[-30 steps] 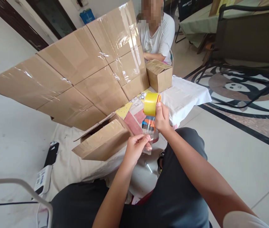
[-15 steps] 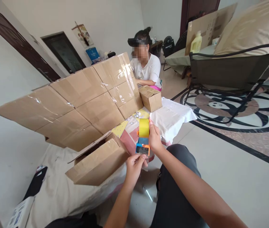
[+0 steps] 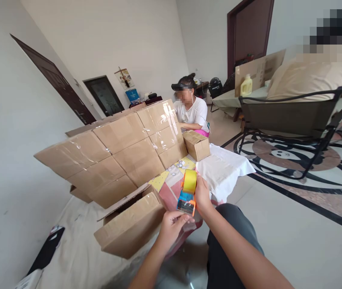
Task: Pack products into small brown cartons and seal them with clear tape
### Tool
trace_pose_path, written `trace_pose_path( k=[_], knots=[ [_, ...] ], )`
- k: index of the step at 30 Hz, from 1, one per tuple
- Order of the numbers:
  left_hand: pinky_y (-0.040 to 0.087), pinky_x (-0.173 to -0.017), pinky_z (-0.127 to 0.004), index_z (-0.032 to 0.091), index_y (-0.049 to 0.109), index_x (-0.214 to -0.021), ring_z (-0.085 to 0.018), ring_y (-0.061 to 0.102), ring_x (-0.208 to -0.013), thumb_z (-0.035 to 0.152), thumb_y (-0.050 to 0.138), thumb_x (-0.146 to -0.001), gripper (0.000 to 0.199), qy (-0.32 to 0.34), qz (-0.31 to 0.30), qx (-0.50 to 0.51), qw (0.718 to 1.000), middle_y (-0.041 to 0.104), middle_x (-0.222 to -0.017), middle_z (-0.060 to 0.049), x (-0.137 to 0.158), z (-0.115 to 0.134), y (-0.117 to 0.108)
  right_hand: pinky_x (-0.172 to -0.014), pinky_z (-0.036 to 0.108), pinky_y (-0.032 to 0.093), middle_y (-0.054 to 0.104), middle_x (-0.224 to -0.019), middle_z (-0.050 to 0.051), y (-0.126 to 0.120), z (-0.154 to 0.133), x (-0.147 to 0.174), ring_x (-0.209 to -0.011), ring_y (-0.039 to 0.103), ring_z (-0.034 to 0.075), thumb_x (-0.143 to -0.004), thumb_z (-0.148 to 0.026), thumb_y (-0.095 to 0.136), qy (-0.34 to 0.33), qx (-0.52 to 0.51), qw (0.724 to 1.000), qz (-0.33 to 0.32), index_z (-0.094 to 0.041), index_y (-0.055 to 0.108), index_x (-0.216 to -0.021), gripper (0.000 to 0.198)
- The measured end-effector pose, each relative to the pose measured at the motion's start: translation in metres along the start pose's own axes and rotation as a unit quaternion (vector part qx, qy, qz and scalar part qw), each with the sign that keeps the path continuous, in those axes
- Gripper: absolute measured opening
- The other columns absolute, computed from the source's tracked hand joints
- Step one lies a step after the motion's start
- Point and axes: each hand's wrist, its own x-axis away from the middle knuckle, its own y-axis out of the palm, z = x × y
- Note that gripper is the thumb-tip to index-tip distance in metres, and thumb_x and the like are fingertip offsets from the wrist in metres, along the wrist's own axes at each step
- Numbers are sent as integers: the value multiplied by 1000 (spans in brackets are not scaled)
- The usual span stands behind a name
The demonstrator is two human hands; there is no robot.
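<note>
My right hand (image 3: 203,195) is wrapped round the side of a tape dispenser (image 3: 186,202), blue and orange with a black front piece. A yellow roll of tape (image 3: 190,181) sits in its far end. At the near end, my left hand (image 3: 172,228) pinches thumb against fingers on what looks like the clear tape's loose end, which is hard to see. Left of my hands lies a cardboard box (image 3: 131,224), with a gap open along its upper side. Beyond it several closed cardboard boxes (image 3: 131,160) are stacked like a wall, with shiny tape across them.
A smaller box (image 3: 197,145) stands at the stack's right end on a cloth-covered table (image 3: 219,168). Behind it sits a person in a white shirt (image 3: 195,114). Another person sits in a folding chair (image 3: 291,120) at right. A black object (image 3: 46,249) lies at the left.
My view has tilted up, so the scene sits lower in the picture. The dispenser has turned slightly in my right hand; my left hand still pinches at its near end.
</note>
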Motion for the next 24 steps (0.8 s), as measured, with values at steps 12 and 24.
trace_pose_path(
  k=[12,24],
  knots=[
    [29,-41,-23,10,74,-79,-7,42,-38,71,65,-78,62,-20,-49,-37,998,70,-68,-8,-11,-13,2,-46,29,47,61,-55,-3,2,-7,-14,-45,55,15,-85,-44,63,72,-104,992,20,-22,59,-70,27],
    [41,-63,-26,17,79,-77,-15,57,-62,49,62,-90,39,116,-24,-219,969,68,-64,-3,7,24,-14,-51,31,52,58,-55,-1,9,13,-14,-49,58,18,-71,-26,64,207,-95,971,-67,-22,51,-69,13]
  ],
)
